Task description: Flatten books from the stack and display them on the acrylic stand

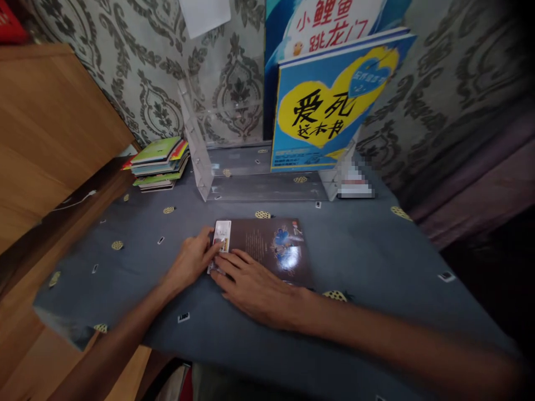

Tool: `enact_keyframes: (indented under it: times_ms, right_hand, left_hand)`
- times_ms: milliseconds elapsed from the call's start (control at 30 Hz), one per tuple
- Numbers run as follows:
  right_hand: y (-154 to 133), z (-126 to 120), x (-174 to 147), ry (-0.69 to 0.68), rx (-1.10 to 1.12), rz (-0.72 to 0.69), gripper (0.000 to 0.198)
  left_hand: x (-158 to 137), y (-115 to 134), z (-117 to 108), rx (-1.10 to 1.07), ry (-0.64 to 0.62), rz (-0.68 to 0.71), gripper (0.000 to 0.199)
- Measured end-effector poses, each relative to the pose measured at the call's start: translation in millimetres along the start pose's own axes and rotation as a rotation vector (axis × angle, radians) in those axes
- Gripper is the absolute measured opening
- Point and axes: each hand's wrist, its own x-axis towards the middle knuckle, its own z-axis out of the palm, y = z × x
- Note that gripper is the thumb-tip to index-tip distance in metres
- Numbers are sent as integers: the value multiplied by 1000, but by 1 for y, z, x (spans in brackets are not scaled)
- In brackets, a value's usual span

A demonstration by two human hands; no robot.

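A dark brown book lies flat on the cloth-covered table, with a blue picture and a bright glare spot on its cover. Near its left edge is a white label. My left hand is closed on that left edge, the thumb on top over the label; its other fingers are partly hidden. Across the lower left part of the cover lies my right hand, palm down with the fingers stretched toward the label. Its fingertips come close to my left thumb.
Behind the book stands a clear acrylic rack, holding a blue book with a yellow heart and another picture book at the right. A stack of thin books sits back left, beside a wooden cabinet. The table has a grey-blue pineapple-print cloth.
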Motion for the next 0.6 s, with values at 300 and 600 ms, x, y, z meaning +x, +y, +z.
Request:
enact_keyframes:
  times_ms: [300, 600]
  right_hand:
    - [6, -6, -3, -38, 97, 55, 31]
    - [23, -21, -32, -25, 75, 107, 23]
  left_hand:
    - [10, 5, -5, -40, -75, 51, 28]
    - [20, 43, 18, -15, -146, 135, 22]
